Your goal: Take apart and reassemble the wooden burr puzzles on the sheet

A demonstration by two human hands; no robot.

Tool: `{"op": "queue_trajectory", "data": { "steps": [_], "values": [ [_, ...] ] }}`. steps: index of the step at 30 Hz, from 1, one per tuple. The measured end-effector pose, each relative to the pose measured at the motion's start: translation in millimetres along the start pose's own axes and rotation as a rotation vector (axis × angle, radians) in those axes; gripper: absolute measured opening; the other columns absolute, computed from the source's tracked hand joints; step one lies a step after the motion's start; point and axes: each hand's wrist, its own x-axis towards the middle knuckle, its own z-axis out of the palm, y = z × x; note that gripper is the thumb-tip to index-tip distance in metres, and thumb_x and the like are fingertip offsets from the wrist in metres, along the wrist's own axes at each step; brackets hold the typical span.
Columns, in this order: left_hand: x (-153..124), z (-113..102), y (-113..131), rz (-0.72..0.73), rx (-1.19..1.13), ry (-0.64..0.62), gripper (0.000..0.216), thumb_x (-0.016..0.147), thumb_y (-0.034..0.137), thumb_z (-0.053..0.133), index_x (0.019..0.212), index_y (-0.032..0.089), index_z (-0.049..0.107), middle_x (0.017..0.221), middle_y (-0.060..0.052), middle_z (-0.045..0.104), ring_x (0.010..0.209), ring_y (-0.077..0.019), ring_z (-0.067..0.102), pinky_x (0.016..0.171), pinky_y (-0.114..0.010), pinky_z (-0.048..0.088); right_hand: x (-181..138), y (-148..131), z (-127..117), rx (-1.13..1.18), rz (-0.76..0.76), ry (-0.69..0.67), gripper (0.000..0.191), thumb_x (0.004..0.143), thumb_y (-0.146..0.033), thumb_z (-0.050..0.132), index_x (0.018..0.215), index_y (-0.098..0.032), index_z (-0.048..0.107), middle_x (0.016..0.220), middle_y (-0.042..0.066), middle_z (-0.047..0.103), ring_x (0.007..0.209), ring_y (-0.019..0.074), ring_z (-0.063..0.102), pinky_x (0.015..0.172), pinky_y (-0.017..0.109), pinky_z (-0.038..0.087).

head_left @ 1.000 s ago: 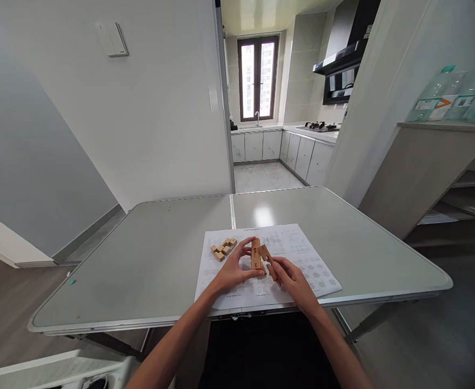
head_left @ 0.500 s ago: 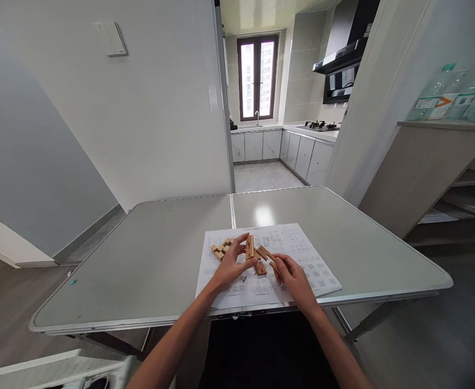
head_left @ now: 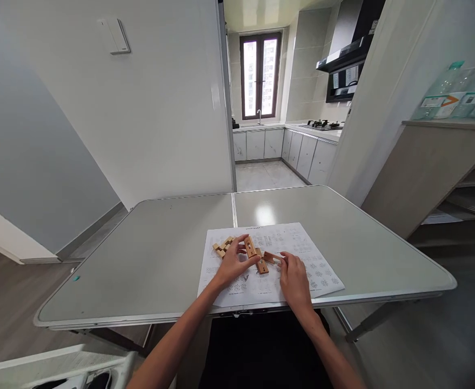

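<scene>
Above a printed sheet [head_left: 221,294], my left hand [head_left: 234,265] grips a notched wooden puzzle piece [head_left: 249,247] between thumb and fingers, with a dark mark on its face. Pinched in the fingertips of my right hand [head_left: 294,276] is another notched wooden piece [head_left: 270,257], its far end pointing left. Between the hands is a third wooden piece [head_left: 263,266], with a dark mark at its near end; whether it touches the left-hand piece I cannot tell. Lighter wooden cube-like pieces [head_left: 222,248] lie on the sheet behind my left hand, which partly hides them.
The sheet lies near the front edge of a grey folding table [head_left: 140,259] with a metal rim. A small teal object [head_left: 76,278] is near the table's left edge. To the right, plastic bottles [head_left: 443,94] stand on a shelf unit [head_left: 415,167]. Behind is a kitchen doorway.
My right hand has shifted slightly right, and the piece in it has turned flatter. The left-hand piece has tilted, showing more of its marked face. The view has shifted a little.
</scene>
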Motion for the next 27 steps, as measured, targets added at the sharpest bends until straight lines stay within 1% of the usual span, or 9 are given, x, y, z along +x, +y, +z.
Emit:
{"op": "queue_trajectory", "data": {
  "steps": [4, 7, 11, 15, 18, 21, 23, 25, 27],
  "values": [
    [-1.0, 0.4, -1.5, 0.032, 0.042, -0.007, 0.077, 0.079, 0.046, 0.084, 0.144, 0.028, 0.049, 0.140, -0.011, 0.058, 0.117, -0.0279, 0.063, 0.103, -0.048, 0.052, -2.1, -0.7, 3.3, -0.069, -0.032, 0.019, 0.035, 0.102, -0.032, 0.037, 0.119, -0.018, 0.064, 0.111, 0.018, 0.064, 0.106, 0.0365, 0.055, 0.092, 0.054, 0.044],
    [-0.7, 0.6, -2.6, 0.074, 0.062, 0.008, 0.077, 0.078, 0.043, 0.086, 0.144, 0.029, 0.049, 0.140, -0.010, 0.057, 0.117, -0.0280, 0.062, 0.103, -0.048, 0.051, -2.5, -2.5, 1.5, -0.107, -0.111, 0.009, 0.031, 0.101, -0.036, 0.046, 0.118, -0.020, 0.066, 0.115, 0.017, 0.060, 0.108, 0.0362, 0.052, 0.094, 0.054, 0.044],
    [1.0, 0.5, -3.1, 0.109, 0.087, 0.067, 0.074, 0.077, 0.042, 0.086, 0.141, 0.028, 0.051, 0.139, -0.010, 0.056, 0.114, -0.0278, 0.062, 0.103, -0.048, 0.051, -2.9, -8.8, -3.2, -0.175, -0.253, -0.079, 0.028, 0.098, -0.042, 0.058, 0.118, -0.027, 0.070, 0.121, 0.014, 0.055, 0.116, 0.0354, 0.049, 0.096, 0.053, 0.044],
    [0.9, -0.3, -0.8, 0.110, 0.099, 0.059, 0.072, 0.080, 0.044, 0.084, 0.141, 0.029, 0.050, 0.142, -0.010, 0.054, 0.115, -0.0279, 0.062, 0.101, -0.047, 0.052, -3.5, -16.4, -6.3, -0.237, -0.309, -0.177, 0.030, 0.093, -0.043, 0.067, 0.121, -0.033, 0.071, 0.128, 0.013, 0.052, 0.124, 0.0381, 0.042, 0.098, 0.055, 0.043],
    [-0.2, -0.6, 1.0, 0.105, 0.107, 0.050, 0.072, 0.079, 0.043, 0.084, 0.142, 0.030, 0.050, 0.142, -0.010, 0.054, 0.116, -0.0282, 0.062, 0.102, -0.047, 0.052, -3.7, -18.8, -7.8, -0.235, -0.314, -0.204, 0.027, 0.090, -0.041, 0.070, 0.116, -0.033, 0.072, 0.128, 0.011, 0.054, 0.123, 0.0378, 0.042, 0.098, 0.055, 0.042],
    [-0.7, -0.4, 1.4, 0.098, 0.108, 0.047, 0.073, 0.079, 0.041, 0.085, 0.142, 0.029, 0.050, 0.140, -0.010, 0.055, 0.115, -0.0280, 0.061, 0.101, -0.046, 0.052, -3.7, -19.2, -9.5, -0.215, -0.323, -0.241, 0.021, 0.086, -0.028, 0.069, 0.106, -0.031, 0.074, 0.122, 0.010, 0.058, 0.120, 0.0358, 0.044, 0.097, 0.052, 0.042],
    [-1.0, 0.0, 1.0, 0.099, 0.104, 0.041, 0.073, 0.078, 0.040, 0.085, 0.142, 0.029, 0.050, 0.139, -0.010, 0.056, 0.114, -0.0279, 0.062, 0.100, -0.046, 0.052, -3.8, -19.8, -10.8, -0.212, -0.331, -0.263, 0.020, 0.082, -0.020, 0.066, 0.099, -0.029, 0.073, 0.118, 0.009, 0.061, 0.118, 0.0347, 0.045, 0.096, 0.050, 0.041],
    [-1.5, 0.3, 0.6, 0.102, 0.100, 0.029, 0.074, 0.078, 0.039, 0.085, 0.142, 0.029, 0.050, 0.139, -0.009, 0.056, 0.113, -0.0279, 0.062, 0.101, -0.047, 0.052, -3.8, -20.8, -12.0, -0.211, -0.339, -0.275, 0.017, 0.082, -0.020, 0.065, 0.095, -0.028, 0.072, 0.114, 0.008, 0.064, 0.116, 0.0344, 0.047, 0.095, 0.049, 0.041],
    [-2.3, 0.5, 0.7, 0.102, 0.100, 0.015, 0.076, 0.077, 0.039, 0.085, 0.143, 0.030, 0.049, 0.139, -0.009, 0.055, 0.114, -0.0277, 0.061, 0.101, -0.047, 0.051, -3.8, -21.5, -12.6, -0.207, -0.346, -0.280, 0.012, 0.086, -0.024, 0.064, 0.094, -0.028, 0.072, 0.112, 0.008, 0.067, 0.115, 0.0342, 0.049, 0.094, 0.048, 0.040]
  ]
}}
